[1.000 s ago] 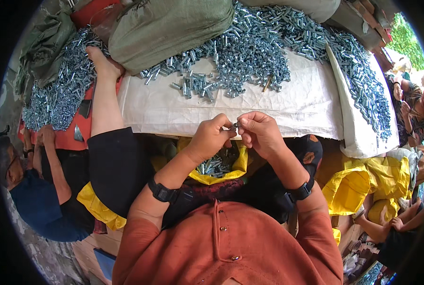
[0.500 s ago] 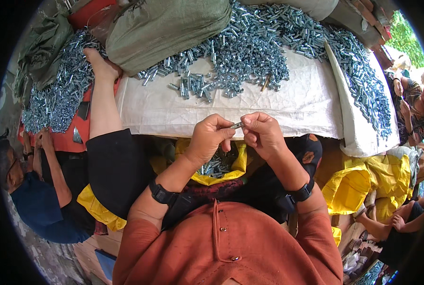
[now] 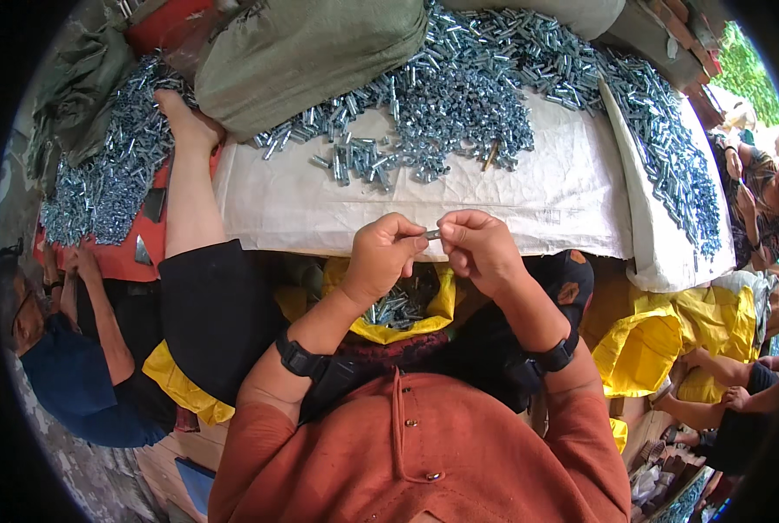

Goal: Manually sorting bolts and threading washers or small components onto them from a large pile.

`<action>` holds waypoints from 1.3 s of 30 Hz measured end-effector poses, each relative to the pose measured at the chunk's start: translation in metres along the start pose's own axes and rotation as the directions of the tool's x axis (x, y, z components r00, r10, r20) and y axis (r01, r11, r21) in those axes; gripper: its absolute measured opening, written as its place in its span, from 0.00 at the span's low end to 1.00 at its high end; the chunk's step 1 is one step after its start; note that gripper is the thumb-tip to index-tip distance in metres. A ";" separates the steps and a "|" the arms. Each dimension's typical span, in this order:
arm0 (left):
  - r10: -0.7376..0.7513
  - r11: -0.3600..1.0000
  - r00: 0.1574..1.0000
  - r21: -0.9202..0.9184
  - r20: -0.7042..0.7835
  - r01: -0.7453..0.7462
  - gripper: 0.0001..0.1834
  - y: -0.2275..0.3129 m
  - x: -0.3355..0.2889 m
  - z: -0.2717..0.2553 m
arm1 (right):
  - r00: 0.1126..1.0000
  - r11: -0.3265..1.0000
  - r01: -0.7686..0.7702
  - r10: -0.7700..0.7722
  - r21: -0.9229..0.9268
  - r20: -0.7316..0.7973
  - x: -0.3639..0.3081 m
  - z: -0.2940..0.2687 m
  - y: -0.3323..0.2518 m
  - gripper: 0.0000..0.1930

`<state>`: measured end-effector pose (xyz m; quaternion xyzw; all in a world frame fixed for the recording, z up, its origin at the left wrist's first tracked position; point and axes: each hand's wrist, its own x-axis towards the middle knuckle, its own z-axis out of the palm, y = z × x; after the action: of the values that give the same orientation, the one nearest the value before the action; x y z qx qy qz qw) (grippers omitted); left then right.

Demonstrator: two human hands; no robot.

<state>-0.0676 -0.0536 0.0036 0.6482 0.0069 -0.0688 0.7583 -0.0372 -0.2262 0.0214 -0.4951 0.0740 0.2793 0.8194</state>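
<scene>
Between my two hands, just past the near edge of the white sheet, is a small metal sleeve. My left hand pinches one end between thumb and forefinger. The thumb and fingertips of my right hand close on the other end. Beneath them an open yellow sack holds several shiny metal sleeves. Farther off on the sheet lies a broad heap of metal sleeves and smaller metal pieces. Whether the held sleeve is one part or two joined, I cannot make out.
A large grey-green sack leans over the heap at the back. To the left, someone's bare leg stretches across, and a person in dark blue works at another heap. More yellow sacks and other people are on the right.
My hands have drawn slightly closer together around the sleeve, and less of it shows between my fingertips. At the right edge, another person's arms and legs have shifted.
</scene>
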 end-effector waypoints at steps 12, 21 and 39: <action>0.303 0.803 0.950 0.517 0.073 -0.296 0.07 0.011 0.057 -0.036 | 1.000 0.995 -0.029 0.030 -0.091 0.008 0.024 -0.009 0.012 0.04; 0.446 0.199 0.894 0.979 -0.048 -0.046 0.06 -0.002 0.096 -0.050 | 0.981 0.644 0.190 -0.099 -0.741 0.166 0.050 -0.009 -0.014 0.08; -0.022 0.990 0.997 -0.137 -0.068 0.012 0.08 0.008 0.050 -0.026 | 0.962 0.911 0.274 -0.262 -0.309 0.081 0.060 -0.019 -0.019 0.10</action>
<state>-0.0149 -0.0313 0.0026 0.5966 0.0435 -0.0520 0.7997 0.0265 -0.2262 0.0028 -0.6202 -0.0557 0.1819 0.7610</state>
